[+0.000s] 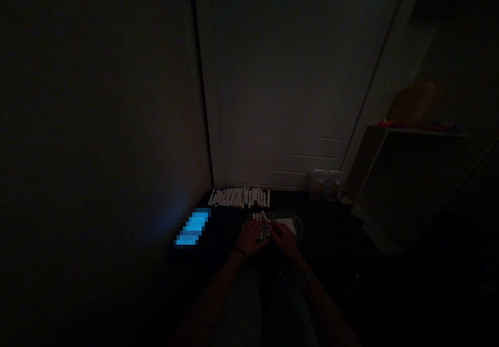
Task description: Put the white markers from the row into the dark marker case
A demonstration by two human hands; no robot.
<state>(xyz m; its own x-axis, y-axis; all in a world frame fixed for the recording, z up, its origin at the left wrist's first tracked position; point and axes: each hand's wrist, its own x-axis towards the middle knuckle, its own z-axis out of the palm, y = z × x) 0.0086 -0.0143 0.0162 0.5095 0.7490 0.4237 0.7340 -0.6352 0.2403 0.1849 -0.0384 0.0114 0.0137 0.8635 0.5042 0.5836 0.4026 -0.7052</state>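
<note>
The room is very dark. My left hand [251, 235] and my right hand [284, 238] meet over a small bunch of white markers [262, 227] on the dark floor, fingers curled around them. Just past the hands lies a shallow clear case [290, 222]. A long row of white markers [239, 197] lies side by side farther away, near the door. Both forearms reach forward from the bottom of the view.
A glowing blue phone screen [193, 227] lies on the floor at the left. A closed door [288, 87] stands ahead. Two small boxes [326, 185] sit at its foot. A white shelf unit [405, 181] stands at the right with things on top.
</note>
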